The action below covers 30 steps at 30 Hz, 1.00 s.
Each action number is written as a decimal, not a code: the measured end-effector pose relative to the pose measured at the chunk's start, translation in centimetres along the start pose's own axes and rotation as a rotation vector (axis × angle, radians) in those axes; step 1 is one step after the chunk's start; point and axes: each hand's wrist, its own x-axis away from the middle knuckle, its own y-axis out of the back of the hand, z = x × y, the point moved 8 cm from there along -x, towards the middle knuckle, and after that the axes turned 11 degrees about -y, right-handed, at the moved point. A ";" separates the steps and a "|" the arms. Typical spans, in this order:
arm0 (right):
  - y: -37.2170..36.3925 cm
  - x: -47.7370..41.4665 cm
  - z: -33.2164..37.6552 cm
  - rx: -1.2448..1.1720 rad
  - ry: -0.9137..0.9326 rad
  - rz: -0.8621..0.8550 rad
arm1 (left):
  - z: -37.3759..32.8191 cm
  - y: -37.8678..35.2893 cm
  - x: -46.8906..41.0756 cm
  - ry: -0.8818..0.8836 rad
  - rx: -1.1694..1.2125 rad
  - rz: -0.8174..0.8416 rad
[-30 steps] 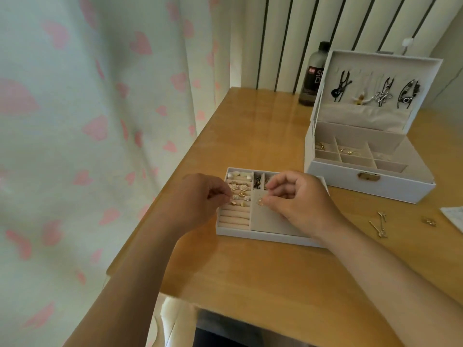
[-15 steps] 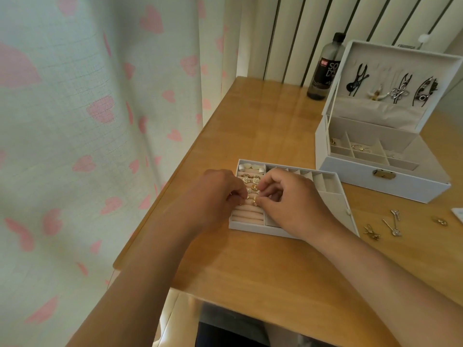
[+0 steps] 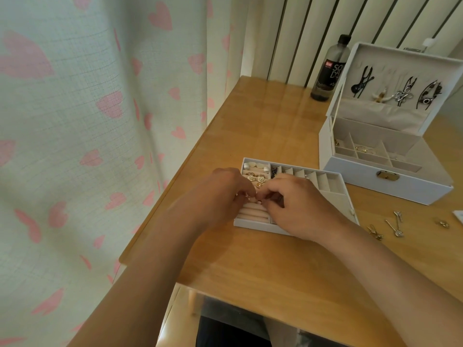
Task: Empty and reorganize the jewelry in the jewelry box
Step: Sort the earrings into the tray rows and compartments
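A white removable jewelry tray lies on the wooden table. Its left side has ring rolls with gold and white flower pieces tucked in. My left hand and my right hand meet over the ring rolls, fingertips curled and pinching a small gold piece between them. The white jewelry box stands open at the right, with hair clips hung in its lid and a few gold pieces in its compartments.
A dark bottle stands behind the box. Loose silver and gold pieces lie on the table right of the tray. A heart-print curtain hangs along the table's left edge.
Both hands have drawn together over the ring rolls, the right hand sliding left from the tray's middle. The camera view shifted left.
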 end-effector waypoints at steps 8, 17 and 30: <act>-0.1 -0.2 -0.1 0.015 0.003 -0.036 | 0.5 0.8 0.6 0.031 0.128 -0.136; -0.1 -0.4 -0.5 -0.098 -0.115 0.049 | 1.9 1.2 1.5 0.179 0.700 -0.278; 1.0 0.6 -1.7 -0.667 -0.146 0.119 | 1.3 1.6 1.6 0.202 0.669 -0.305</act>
